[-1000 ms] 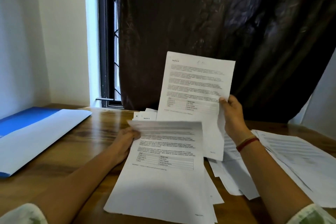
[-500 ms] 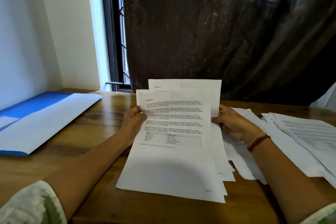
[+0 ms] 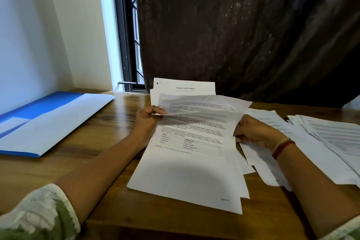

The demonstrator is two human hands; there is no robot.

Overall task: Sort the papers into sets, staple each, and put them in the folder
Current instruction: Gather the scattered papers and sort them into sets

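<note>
A stack of printed white sheets [image 3: 187, 173] lies on the wooden table [image 3: 109, 123] in front of me. My left hand [image 3: 146, 121] pinches the left edge of the top sheets, which are lifted and curled back. My right hand [image 3: 253, 132] grips the stack's right edge. Behind the lifted sheets a page headed "Sample Health Report" [image 3: 185, 88] shows. An open blue and white folder [image 3: 48, 123] lies at the left. No stapler is in view.
More loose printed papers [image 3: 321, 142] are spread over the right side of the table. A dark curtain [image 3: 243, 35] hangs behind the table, with a window frame [image 3: 126, 45] and a white wall to the left.
The upright sheet in my right hand came down onto the stack. Both hands now hold the stack's sides, and the top sheets have been curled back by my left hand.
</note>
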